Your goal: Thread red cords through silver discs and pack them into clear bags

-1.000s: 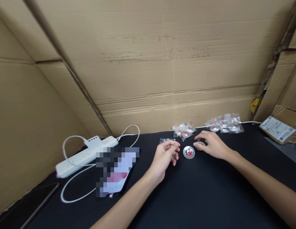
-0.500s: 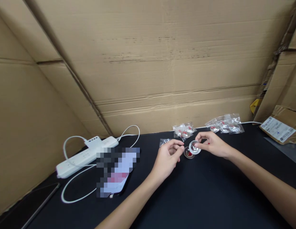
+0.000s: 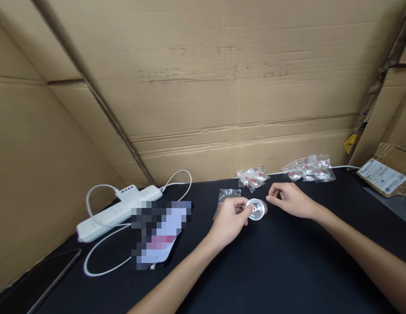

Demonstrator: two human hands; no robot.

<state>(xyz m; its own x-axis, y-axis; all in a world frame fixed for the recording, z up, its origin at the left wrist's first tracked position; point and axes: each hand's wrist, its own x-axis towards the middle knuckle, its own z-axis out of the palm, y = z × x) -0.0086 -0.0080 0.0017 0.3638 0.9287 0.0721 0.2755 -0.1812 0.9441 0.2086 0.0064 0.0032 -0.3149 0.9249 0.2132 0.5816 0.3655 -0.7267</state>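
Between the thumb and fingers of my left hand (image 3: 231,218) is a small round silver metal dish (image 3: 258,213) with a hole at its centre. A second round rim (image 3: 265,208) shows partly behind it, mostly hidden. Just to the right, my right hand (image 3: 290,199) has curled fingers, with the thumb and index tips a little apart and nothing visible between them. Beyond the left hand lies a clear plastic bag (image 3: 229,192), partly covered by that hand.
Two clear packets, one mid-back (image 3: 252,179) and one further right (image 3: 309,169), hold silver and red pieces. On the left are a white power strip (image 3: 104,220), a cable and a blurred phone (image 3: 166,235). A labelled cardboard package (image 3: 384,174) lies right; cardboard walls surround the table.
The silver dish has passed from my right hand to my left, moving slightly left and down. My right hand has let go, and more of the plastic bag shows.
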